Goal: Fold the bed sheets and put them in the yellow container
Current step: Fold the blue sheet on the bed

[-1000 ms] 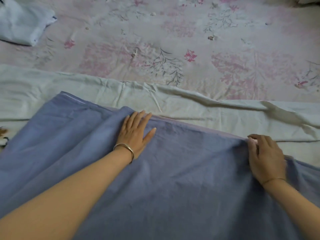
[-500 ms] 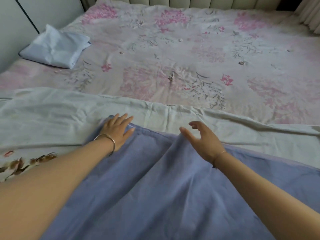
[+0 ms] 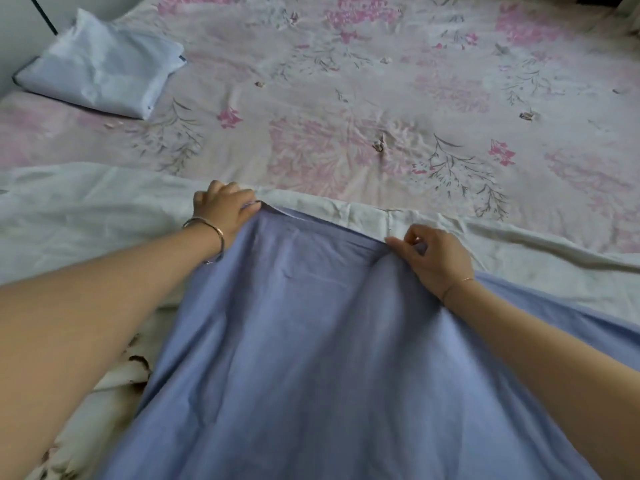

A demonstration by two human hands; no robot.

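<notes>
Left hand point(image 3: 225, 211) and right hand point(image 3: 434, 259) each pinch the far edge of the blue sheet point(image 3: 311, 341); one folded sheet point(image 3: 100, 69) lies aside; container unseen.

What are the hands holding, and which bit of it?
The blue sheet, along its far edge. The left hand grips its far left corner; the right hand pinches the same edge further to the right.
</notes>
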